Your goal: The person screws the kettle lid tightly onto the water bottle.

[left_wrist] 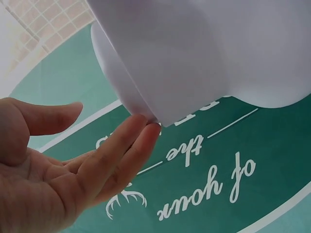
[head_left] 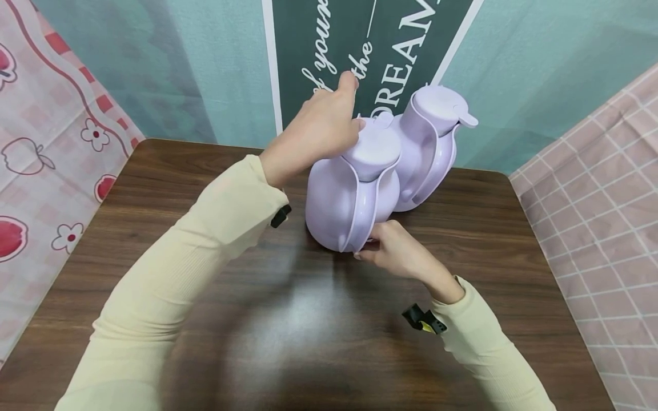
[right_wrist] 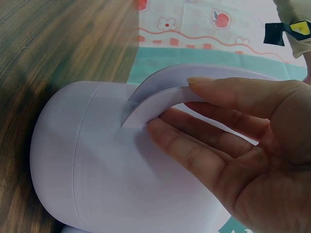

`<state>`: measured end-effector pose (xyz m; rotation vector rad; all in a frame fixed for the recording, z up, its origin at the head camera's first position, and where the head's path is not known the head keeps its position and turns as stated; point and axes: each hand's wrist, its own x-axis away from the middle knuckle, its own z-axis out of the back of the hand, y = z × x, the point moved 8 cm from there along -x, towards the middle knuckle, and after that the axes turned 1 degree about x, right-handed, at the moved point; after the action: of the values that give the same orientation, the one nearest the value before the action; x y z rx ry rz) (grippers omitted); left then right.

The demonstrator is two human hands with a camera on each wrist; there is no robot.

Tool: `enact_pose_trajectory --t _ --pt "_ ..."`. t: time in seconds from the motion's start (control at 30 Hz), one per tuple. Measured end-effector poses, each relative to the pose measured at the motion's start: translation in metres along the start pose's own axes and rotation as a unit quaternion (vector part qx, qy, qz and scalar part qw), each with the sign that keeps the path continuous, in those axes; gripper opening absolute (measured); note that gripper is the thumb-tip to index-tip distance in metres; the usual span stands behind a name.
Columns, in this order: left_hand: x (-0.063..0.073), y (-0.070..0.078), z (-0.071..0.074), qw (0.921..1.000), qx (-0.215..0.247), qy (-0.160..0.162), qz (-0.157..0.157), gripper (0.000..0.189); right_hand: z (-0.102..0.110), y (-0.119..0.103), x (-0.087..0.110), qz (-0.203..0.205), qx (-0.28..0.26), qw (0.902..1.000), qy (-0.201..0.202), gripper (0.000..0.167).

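Observation:
A lavender thermos jug [head_left: 331, 197] stands on the wooden table, its handle [head_left: 362, 214] facing the person. My right hand [head_left: 403, 251] holds the lower part of that handle; in the right wrist view the thumb lies along its outer side and the fingers [right_wrist: 189, 141] reach through the loop. Up at the lid [head_left: 374, 149], my left hand [head_left: 321, 123] has its fingertips at the edge. The left wrist view shows those fingers [left_wrist: 109, 150] extended against the lid's rim, with the thumb apart from it. Close behind stands a second lavender thermos jug [head_left: 408, 157], partly hidden by the nearer one.
Behind the jugs hangs a teal cloth [head_left: 226, 74] with a dark green lettered panel [head_left: 303, 34]. A pink fruit-print cloth [head_left: 46, 171] borders the table [head_left: 462, 228] on the left, a pink checked one [head_left: 601, 228] on the right.

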<state>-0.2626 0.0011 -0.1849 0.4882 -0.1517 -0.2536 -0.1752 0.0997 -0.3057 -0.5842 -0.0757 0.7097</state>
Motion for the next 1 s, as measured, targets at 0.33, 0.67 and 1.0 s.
enact_pose_trajectory --t 0.33,0.67,1.0 --pt "-0.006 0.005 -0.003 0.9995 -0.021 -0.003 -0.023 0.054 0.000 -0.001 0.000 0.005 0.000 1.0000 0.001 0.012" --pt "-0.011 0.007 -0.006 0.9987 -0.013 -0.006 -0.050 0.051 0.001 -0.001 -0.001 0.000 0.000 1.0000 0.002 0.013" --pt "-0.007 -0.001 -0.003 0.9999 0.001 0.001 -0.016 0.052 0.000 -0.003 0.000 -0.004 -0.002 1.0000 0.001 0.013"
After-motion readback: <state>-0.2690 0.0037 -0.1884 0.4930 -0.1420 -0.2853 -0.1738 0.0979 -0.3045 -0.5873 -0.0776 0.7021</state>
